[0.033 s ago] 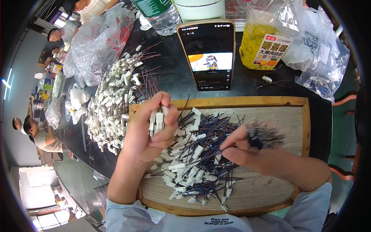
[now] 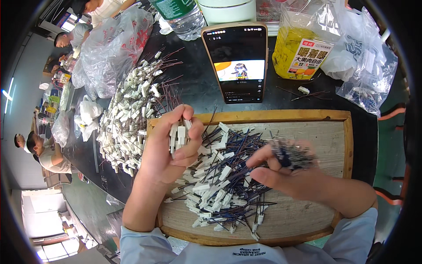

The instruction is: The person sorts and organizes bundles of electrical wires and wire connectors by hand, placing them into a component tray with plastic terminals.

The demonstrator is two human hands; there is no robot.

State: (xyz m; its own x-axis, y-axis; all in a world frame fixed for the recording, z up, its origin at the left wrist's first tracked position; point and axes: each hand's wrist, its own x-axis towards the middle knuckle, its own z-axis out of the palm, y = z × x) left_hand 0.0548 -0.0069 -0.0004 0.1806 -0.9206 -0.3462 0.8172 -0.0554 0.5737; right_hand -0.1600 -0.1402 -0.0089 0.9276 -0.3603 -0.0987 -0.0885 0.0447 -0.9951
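Note:
My left hand (image 2: 160, 154), raised over the tray's left side, is closed around several white plastic connectors (image 2: 181, 135). Their ends show between its thumb and fingers. Over the tray's right half, my right hand (image 2: 290, 174) grips a bundle of dark wires (image 2: 292, 155) whose ends look silvery and blurred. Its thumb and index finger point left and stand a little apart, near the heap of white connectors with dark wires (image 2: 226, 171). That heap lies on the wooden-framed tray (image 2: 307, 218). Motion smears the right hand slightly.
A larger pile of wired white connectors (image 2: 125, 119) lies left of the tray. Beyond the tray stand a phone (image 2: 237, 88) with a lit screen, a water bottle (image 2: 187, 26) and a yellow drink jug (image 2: 292, 48). Plastic bags (image 2: 110, 57) flank these; people sit far left.
My right hand with its wire bundle has shifted slightly left and up, and its thumb and index finger have moved apart. The left hand stays in place.

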